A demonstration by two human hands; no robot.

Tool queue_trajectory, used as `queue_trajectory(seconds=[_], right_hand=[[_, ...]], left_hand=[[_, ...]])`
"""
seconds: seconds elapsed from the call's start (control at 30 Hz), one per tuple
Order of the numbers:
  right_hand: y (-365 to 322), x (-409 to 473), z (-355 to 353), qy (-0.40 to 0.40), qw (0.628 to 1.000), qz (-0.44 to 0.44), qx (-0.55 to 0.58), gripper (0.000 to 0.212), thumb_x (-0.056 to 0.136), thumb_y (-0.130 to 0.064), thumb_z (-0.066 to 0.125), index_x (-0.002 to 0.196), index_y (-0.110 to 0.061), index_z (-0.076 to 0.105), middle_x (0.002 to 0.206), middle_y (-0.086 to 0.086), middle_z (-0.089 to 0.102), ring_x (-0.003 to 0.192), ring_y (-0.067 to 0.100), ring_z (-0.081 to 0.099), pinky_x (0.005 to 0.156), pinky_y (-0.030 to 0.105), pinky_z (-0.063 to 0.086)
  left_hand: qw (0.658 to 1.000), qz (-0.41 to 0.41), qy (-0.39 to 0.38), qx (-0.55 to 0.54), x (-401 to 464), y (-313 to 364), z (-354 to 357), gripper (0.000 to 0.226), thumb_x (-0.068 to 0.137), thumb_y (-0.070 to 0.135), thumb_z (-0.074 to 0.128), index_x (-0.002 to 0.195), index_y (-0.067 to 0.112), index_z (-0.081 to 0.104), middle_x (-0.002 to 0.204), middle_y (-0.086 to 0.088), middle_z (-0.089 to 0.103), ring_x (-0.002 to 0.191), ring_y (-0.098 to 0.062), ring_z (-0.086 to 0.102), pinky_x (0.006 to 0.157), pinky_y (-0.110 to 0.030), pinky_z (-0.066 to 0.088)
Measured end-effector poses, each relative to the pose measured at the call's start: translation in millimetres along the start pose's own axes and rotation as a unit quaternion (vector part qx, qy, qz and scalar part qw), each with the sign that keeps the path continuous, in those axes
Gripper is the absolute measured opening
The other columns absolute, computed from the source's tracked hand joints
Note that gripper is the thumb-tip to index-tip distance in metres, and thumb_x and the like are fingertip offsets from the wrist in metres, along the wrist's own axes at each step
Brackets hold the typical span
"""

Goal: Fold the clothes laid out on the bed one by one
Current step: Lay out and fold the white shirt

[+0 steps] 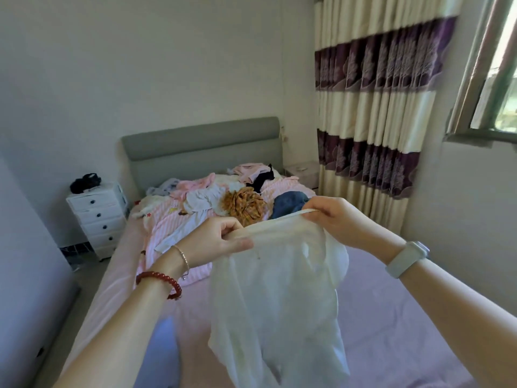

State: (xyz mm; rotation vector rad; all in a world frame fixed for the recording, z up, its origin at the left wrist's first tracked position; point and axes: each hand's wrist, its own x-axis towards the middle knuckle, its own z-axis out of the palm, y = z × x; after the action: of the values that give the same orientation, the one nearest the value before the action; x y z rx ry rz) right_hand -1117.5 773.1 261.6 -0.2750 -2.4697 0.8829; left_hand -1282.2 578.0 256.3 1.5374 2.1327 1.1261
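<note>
White garment (277, 289) top edge pinched by left hand (215, 242), right hand (335, 219), above bed (391, 317)

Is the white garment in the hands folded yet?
No: the white garment hangs loose from left hand and right hand, gripped along its top edge.

Place: my bedroom at home.
Bed: the bed (391, 317) under my arms has a pink sheet and a grey padded headboard (201, 144).
Laundry: loose clothes (223, 197) heaped near the headboard.
Furniture: a white chest of drawers (98, 217) beside the bed.
Window: striped cream-and-purple curtains (372, 107) next to a window (492, 79).
</note>
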Motion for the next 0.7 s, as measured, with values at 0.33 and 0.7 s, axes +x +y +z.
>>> queue_trajectory(seconds=[0.33, 0.7], right_hand=[[-36, -144, -86, 0.067, 0.990, -0.088, 0.091, 0.030, 0.093, 0.002, 0.046, 0.088, -0.026, 0.055, 0.075, -0.016, 0.056, 0.064, -0.009, 0.051, 0.060, 0.006, 0.036], [-52, -201, -122, 0.039, 0.990, -0.133, 0.013, 0.045, 0.084, 0.018, 0.041, 0.072, -0.020, 0.062, 0.087, 0.005, 0.059, 0.081, 0.025, 0.054, 0.073, 0.018, 0.041]], left_hand=[[0.987, 0.077, 0.143, -0.008, -103, 132, 77, 0.016, 0.080, 0.034, 0.067, 0.077, 0.025, 0.055, 0.061, 0.019, 0.053, 0.057, 0.000, 0.045, 0.057, -0.013, 0.037], [0.986, 0.057, 0.139, 0.070, -153, 183, 94, 0.032, 0.058, 0.054, 0.080, 0.069, 0.036, 0.056, 0.081, 0.013, 0.053, 0.063, -0.001, 0.047, 0.060, -0.015, 0.035]])
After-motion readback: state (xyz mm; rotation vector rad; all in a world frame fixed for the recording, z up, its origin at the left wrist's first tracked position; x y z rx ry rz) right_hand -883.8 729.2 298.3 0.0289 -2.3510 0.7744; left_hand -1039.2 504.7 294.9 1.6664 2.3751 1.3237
